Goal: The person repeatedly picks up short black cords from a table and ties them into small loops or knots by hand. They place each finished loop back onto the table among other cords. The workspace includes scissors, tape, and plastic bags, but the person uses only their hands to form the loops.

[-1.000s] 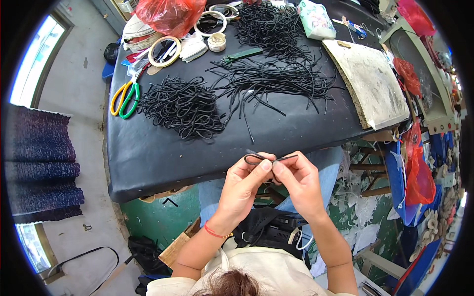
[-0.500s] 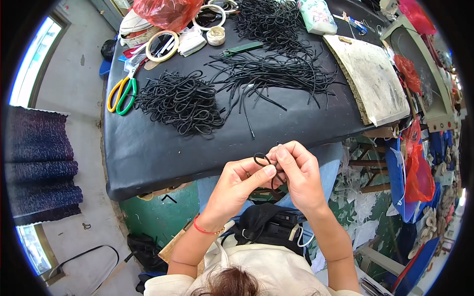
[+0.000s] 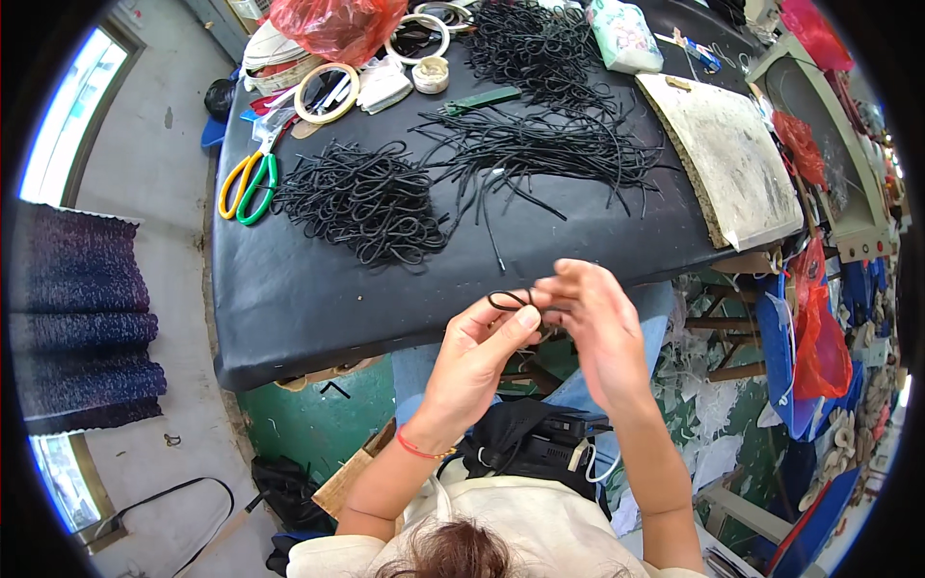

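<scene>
Between the thumb and forefinger of my left hand (image 3: 474, 354) is a thin black cord loop (image 3: 491, 302), its rounded end standing out past the fingertips. My right hand (image 3: 605, 337) is just to the right, fingers stretched out and apart. Its fingertips come close to the pinched cord; whether they touch it I cannot tell. The rest of this cord is mostly hidden by the fingers. On the black table ahead lie a pile of looped black cords (image 3: 361, 202) and, to its right, a bundle of straight black cords (image 3: 559, 149).
Scissors (image 3: 249, 188) with yellow and green handles lie at the table's left. Behind are tape rolls (image 3: 328, 93), a small round tub (image 3: 431, 74), a green-handled tool (image 3: 482, 99) and another heap of cords (image 3: 530, 48). A worn pale board (image 3: 723, 154) lies at the right.
My right hand has let go of its pinch and spread its fingers, moving slightly away to the right. My left hand keeps hold of the cord loop.
</scene>
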